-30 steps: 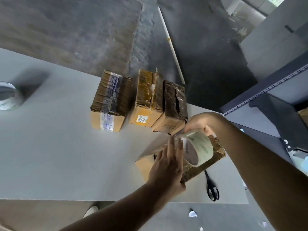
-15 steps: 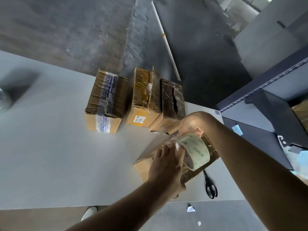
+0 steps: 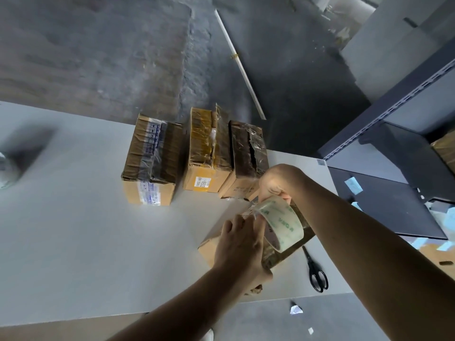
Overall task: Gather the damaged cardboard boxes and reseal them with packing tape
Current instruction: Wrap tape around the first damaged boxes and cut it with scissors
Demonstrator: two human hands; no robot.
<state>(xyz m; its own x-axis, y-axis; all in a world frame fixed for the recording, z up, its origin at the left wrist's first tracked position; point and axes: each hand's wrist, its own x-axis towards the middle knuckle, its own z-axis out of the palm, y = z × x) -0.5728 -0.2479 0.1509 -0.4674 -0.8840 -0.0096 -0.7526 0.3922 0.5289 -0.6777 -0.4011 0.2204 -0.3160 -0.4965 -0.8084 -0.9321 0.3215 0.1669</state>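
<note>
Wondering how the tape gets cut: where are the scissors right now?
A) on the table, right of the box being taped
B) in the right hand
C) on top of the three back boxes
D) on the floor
A: the black scissors lie flat on the table, just right of the box being taped; the right hand holds only the tape roll.

Soft even daylight on my pale desk (image 3: 73,242), dim grey floor (image 3: 98,57) beyond its far edge, smeared blurred object (image 3: 7,168) and shadow at its left edge, sheen on my tape roll (image 3: 283,221), wide-angle bending at the borders.
</note>
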